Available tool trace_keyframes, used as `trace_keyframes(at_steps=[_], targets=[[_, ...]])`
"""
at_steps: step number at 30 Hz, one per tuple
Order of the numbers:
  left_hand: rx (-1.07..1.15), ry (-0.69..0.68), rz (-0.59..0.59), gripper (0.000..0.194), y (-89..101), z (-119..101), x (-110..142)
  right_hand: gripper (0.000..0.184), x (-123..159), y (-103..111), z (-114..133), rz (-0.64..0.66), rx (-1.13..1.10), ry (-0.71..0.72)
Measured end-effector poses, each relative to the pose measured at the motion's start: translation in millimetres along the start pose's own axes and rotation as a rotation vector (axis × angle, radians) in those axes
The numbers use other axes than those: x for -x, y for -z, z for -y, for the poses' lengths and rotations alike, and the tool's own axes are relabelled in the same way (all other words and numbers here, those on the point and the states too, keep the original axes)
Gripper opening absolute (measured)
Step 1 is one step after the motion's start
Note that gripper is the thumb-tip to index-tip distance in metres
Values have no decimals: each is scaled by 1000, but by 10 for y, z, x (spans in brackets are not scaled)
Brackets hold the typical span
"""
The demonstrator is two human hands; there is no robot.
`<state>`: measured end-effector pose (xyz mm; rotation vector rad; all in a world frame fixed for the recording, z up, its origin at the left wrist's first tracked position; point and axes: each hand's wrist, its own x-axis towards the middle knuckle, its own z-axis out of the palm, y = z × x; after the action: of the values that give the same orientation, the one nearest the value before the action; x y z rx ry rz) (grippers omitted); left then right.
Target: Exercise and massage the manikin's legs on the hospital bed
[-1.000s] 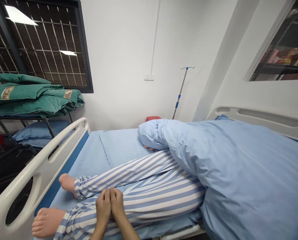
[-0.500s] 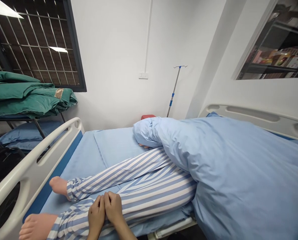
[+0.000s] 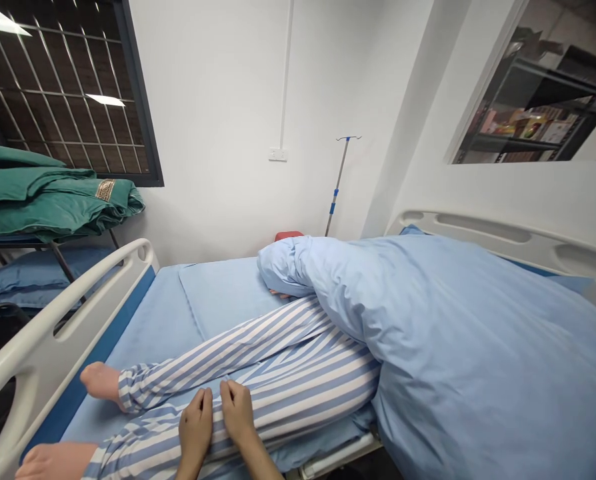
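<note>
A figure lies on a hospital bed in blue-and-white striped pyjama trousers [image 3: 278,393], its bare feet [image 3: 101,381] pointing left. I cannot tell whether it is a person or a mannequin. A light blue quilt [image 3: 458,347] covers the upper body and hides the head. My left hand [image 3: 196,427] rests flat on the nearer leg, close to my right hand [image 3: 237,413], which lies on the same leg. Neither hand grips anything, and a small gap separates them.
A white side rail [image 3: 63,327] runs along the near left of the bed, and a white end board [image 3: 503,233] stands at the right. Beyond are a drip stand [image 3: 339,180], folded green quilts [image 3: 43,200] on a rack, and a barred window [image 3: 63,87].
My hands have parted; their fingertips touched before. The whole view has drifted, so the bed and the figure sit further left in the frame.
</note>
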<state>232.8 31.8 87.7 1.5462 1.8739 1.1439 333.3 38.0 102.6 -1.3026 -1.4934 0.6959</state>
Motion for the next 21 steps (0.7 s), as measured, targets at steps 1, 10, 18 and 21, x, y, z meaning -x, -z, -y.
trace_keyframes(at_steps=[1,10,18,21], targets=[[30,14,-10,35,-7,-57,-12,41,15,3,-29,-8,1,-5],[78,-32,-15,29,-283,-293,66,40,-134,167,-42,-27,-189,-119],[95,-9,4,35,-351,-501,20,42,-81,369,-301,-92,-48,-98],[244,-12,-6,36,-454,-743,16,43,-156,368,-329,-85,-195,-140]])
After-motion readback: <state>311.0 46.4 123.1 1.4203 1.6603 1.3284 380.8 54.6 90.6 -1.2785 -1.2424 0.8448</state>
